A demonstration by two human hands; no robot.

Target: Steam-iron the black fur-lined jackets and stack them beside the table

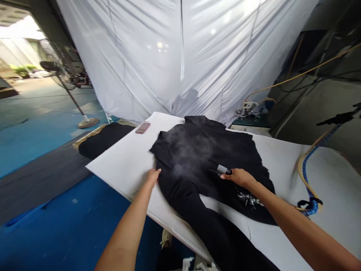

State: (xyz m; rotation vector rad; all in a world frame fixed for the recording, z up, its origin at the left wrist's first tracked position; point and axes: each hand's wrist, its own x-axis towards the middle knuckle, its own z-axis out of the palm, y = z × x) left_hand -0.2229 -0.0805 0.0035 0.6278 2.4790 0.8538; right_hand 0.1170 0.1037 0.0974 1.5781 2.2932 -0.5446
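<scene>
- 1 black garment (194, 150), sprawled from the white desk's (124, 162) far edge toward the near one
- 2 hands: left hand (153, 177) pinching its side, right hand (239, 177) wrapped round 1 handled tool (223, 169)

left hand (153, 177) has its fingers on the edge of some black clothing (237, 145) spread over the white worktop (121, 169), and the right hand (239, 177) is gripping a black and grey handle (224, 169), with steam (191, 150) drifting over the fabric.
</scene>
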